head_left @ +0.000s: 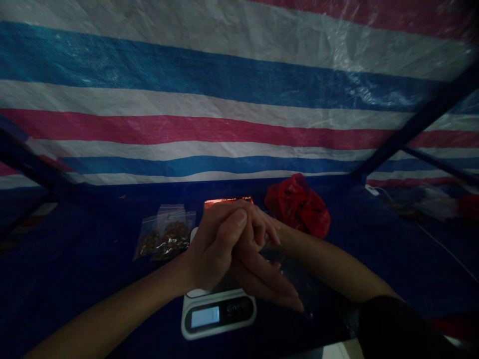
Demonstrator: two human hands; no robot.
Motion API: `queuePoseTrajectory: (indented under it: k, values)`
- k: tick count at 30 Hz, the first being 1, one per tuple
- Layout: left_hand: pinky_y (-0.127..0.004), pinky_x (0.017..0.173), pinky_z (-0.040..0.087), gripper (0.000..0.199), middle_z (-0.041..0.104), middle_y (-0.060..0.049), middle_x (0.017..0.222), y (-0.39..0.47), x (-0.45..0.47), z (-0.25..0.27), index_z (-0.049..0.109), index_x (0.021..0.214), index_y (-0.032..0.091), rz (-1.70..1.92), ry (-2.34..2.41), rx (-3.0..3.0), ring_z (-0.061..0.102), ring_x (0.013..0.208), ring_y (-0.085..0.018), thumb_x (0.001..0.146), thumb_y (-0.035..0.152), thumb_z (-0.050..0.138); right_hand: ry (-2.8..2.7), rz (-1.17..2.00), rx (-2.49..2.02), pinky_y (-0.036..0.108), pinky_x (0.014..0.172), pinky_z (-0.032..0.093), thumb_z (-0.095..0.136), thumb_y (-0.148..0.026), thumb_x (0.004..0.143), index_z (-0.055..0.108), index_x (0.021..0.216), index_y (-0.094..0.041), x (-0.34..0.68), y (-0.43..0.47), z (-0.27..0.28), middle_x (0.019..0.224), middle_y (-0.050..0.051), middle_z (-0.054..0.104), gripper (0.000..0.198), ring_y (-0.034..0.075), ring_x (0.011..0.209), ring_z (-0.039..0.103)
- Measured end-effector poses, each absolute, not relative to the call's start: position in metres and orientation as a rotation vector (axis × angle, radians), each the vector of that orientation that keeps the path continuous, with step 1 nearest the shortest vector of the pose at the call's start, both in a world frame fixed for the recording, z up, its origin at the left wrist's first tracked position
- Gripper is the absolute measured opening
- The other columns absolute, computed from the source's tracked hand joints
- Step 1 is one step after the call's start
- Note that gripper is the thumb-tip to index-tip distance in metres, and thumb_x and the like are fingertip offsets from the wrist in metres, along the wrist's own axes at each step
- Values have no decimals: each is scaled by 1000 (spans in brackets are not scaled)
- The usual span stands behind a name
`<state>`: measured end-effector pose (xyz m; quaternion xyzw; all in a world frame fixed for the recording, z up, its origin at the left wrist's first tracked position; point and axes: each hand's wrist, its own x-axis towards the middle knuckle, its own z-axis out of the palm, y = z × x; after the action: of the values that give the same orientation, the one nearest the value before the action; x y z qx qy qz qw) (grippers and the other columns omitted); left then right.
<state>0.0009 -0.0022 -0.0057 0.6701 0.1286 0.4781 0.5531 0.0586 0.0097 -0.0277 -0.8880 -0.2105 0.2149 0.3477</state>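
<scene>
Both hands are together above a white digital kitchen scale (251, 312), hiding much of its platform. My left hand (220, 237) is closed around my right hand, its thumb on top and its fingertips showing on the far side. My right hand (262, 274) is bent at the wrist, with its fingers stretched toward the lower right and nothing visible in them. The scale's display (205, 316) is lit, but its reading is too faint to tell. Just behind the hands is a lit orange-red screen or card (228, 201), partly hidden.
Clear zip bags (170, 237) with brown dried pieces lie left of the scale. A crumpled red plastic bag (299, 207) sits behind my right forearm. Clear plastic (295, 274) lies beside the scale on the blue surface (93, 269). Striped sheeting (209, 124) and blue frame bars (404, 129) stand behind.
</scene>
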Motion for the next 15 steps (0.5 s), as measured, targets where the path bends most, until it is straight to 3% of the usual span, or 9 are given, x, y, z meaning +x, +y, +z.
queuePoseTrajectory:
  k: [15]
  values:
    - [-40,83,55,42,72,-7,77,-3,1,-3,52,64,21,1110,290,1661,75,89,-24,104,27,39,-630,622,-2265,24,51,42,45,-19,96,63,57,-20,58,14,-29,60,2,64,43,16,73,75]
